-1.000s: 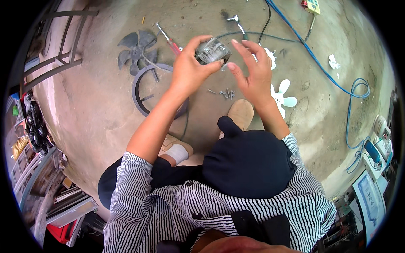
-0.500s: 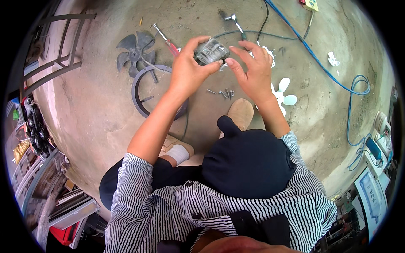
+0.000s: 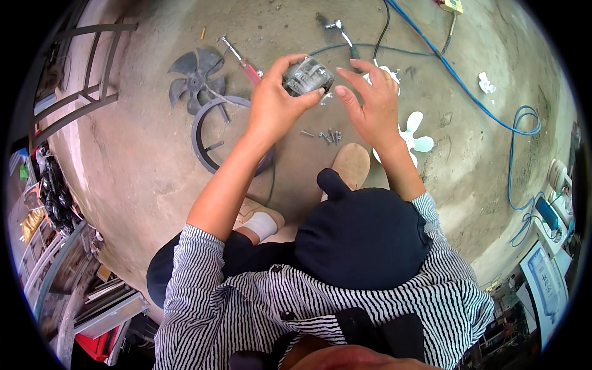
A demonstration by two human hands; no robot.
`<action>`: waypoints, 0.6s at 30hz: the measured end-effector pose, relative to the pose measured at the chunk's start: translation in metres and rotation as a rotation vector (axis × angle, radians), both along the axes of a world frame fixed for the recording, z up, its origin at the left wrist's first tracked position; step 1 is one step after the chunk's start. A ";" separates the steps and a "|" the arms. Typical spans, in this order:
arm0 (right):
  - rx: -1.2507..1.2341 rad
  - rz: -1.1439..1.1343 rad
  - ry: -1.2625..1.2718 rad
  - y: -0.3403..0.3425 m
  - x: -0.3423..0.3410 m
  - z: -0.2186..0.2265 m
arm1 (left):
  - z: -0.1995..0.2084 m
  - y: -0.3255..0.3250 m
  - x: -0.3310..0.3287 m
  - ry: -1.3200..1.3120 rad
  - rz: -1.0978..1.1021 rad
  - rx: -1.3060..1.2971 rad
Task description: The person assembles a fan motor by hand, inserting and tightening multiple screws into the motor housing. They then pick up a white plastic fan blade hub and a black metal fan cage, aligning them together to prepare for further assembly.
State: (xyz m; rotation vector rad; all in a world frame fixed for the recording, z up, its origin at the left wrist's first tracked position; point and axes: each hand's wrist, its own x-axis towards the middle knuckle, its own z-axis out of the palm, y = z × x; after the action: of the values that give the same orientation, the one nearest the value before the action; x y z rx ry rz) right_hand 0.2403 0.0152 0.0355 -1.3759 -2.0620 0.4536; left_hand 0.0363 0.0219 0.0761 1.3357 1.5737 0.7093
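Observation:
My left hand (image 3: 275, 98) is closed around a small grey motor (image 3: 308, 76), a squat metal body with a pale label on its side. The thumb presses its lower edge while the fingers wrap its far left side. Just to the right, my right hand (image 3: 372, 103) hovers with fingers and thumb spread, apart from the motor and holding nothing. Below the hands, several screws (image 3: 333, 135) lie on the floor between my feet. A white fan blade (image 3: 416, 137) rests partly hidden beyond my right wrist. Behind the right fingers a white part (image 3: 390, 77) is partly covered.
To the left lie a dark grey fan blade (image 3: 196, 79), a grey ring housing (image 3: 198, 137) and a red-handled screwdriver (image 3: 248, 69). A ratchet wrench (image 3: 343, 38) lies farther off. Blue cable (image 3: 464, 100) runs along the right. Metal frame bars (image 3: 92, 68) stand at far left.
My right hand's thumb and fingers have drawn slightly away from the motor. The left hand keeps its hold, almost still.

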 end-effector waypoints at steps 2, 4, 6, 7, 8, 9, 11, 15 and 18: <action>0.006 -0.028 0.078 0.002 -0.001 0.008 | -0.003 -0.001 0.001 -0.003 0.022 0.054; 0.023 0.057 0.002 0.000 -0.005 0.013 | -0.004 -0.001 0.001 -0.003 0.022 0.047; 0.057 0.064 -0.058 0.001 -0.005 0.011 | -0.004 -0.001 0.001 -0.006 0.023 0.040; 0.082 0.029 -0.078 0.004 -0.001 0.006 | -0.003 -0.001 0.001 -0.009 0.025 0.037; 0.108 -0.007 -0.098 0.005 0.001 0.004 | -0.002 -0.001 0.001 -0.012 0.026 0.033; 0.081 0.003 -0.040 0.005 -0.001 0.006 | -0.003 -0.001 0.000 -0.006 0.022 0.043; 0.027 0.023 0.076 0.003 -0.007 0.012 | -0.005 -0.001 -0.001 0.005 0.014 0.064; 0.089 0.032 -0.003 0.003 -0.008 0.007 | -0.004 -0.001 -0.001 0.009 0.022 0.055; 0.057 0.022 0.031 0.005 -0.007 0.007 | -0.001 -0.002 0.000 0.018 0.028 0.033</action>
State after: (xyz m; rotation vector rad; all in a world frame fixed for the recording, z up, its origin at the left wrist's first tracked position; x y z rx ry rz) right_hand 0.2337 0.0199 0.0421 -1.3065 -2.0512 0.4192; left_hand 0.0358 0.0200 0.0750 1.3501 1.6032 0.7454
